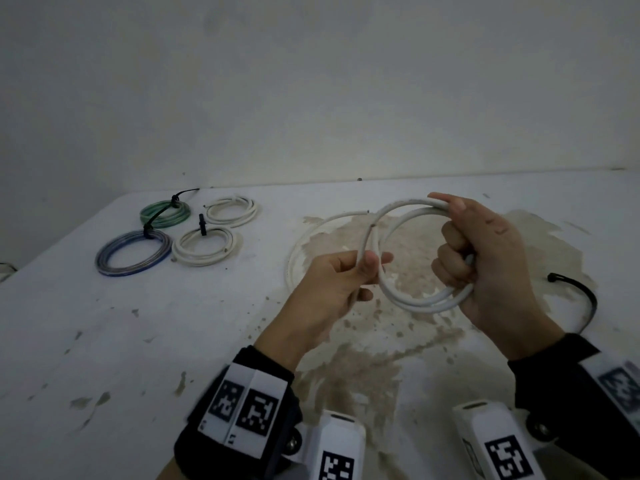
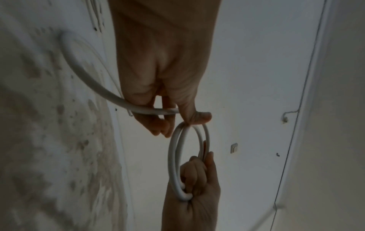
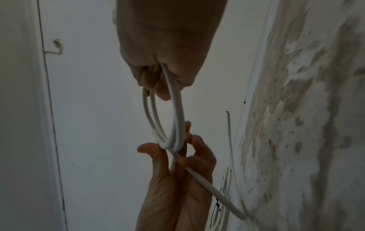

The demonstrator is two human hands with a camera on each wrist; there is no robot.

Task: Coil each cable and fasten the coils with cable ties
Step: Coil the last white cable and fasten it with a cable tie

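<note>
A white cable (image 1: pixel 408 299) is partly wound into loops held above the table. My right hand (image 1: pixel 485 258) grips the loops (image 2: pixel 173 157) in its fist, on the coil's right side (image 3: pixel 177 109). My left hand (image 1: pixel 346 282) pinches the loose run of the same cable (image 2: pixel 150 111) between thumb and fingers at the coil's left edge (image 3: pixel 177 157). The rest of the cable (image 1: pixel 311 233) trails in a wide arc on the table behind my left hand, its free end near the middle. A black cable tie (image 1: pixel 585 299) lies on the table right of my right hand.
At the back left of the white, stained table (image 1: pixel 173 341) lie a green coil (image 1: pixel 165 213), a blue coil (image 1: pixel 133 252) and two white coils (image 1: pixel 232 211) (image 1: pixel 206 245), some bound with black ties. A wall runs behind the table.
</note>
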